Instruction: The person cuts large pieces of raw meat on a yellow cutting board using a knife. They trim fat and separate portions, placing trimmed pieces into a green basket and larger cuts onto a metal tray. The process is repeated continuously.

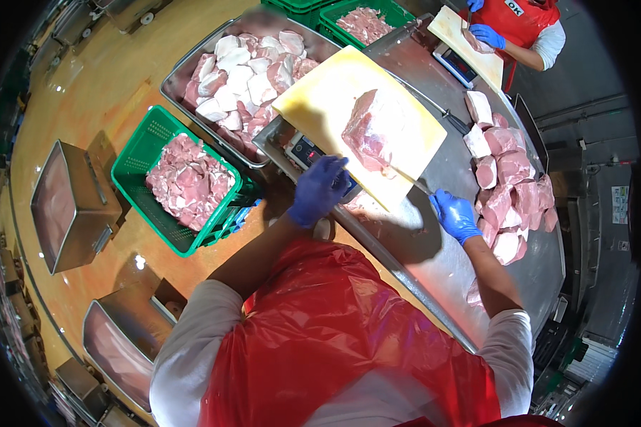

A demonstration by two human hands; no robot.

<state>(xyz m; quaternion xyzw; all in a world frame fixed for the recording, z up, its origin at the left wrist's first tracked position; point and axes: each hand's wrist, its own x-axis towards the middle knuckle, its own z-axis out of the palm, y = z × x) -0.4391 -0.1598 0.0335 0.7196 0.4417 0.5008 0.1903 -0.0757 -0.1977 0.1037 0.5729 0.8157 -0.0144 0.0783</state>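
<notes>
A large piece of raw pork point(370, 130) rests on the yellow cutting board point(313, 85) on the steel worktable. My left hand point(318, 190), in a blue glove, is at the board's near-left edge beside a scale point(300, 152), fingers curled; whether they hold anything is unclear. My right hand point(454, 215), also gloved, is closed on a knife, its blade point(412, 180) reaching toward the lower end of the meat. Cut pork pieces point(513, 164) lie in a pile right of the board.
A steel bin of pork point(238, 85) stands beyond the board's left. Green crates point(124, 165) hold trimmings. Steel carts point(71, 213) stand on the orange floor. A co-worker's gloved hand point(488, 35) works meat on another board at upper right. A sharpening rod point(449, 114) lies on the table.
</notes>
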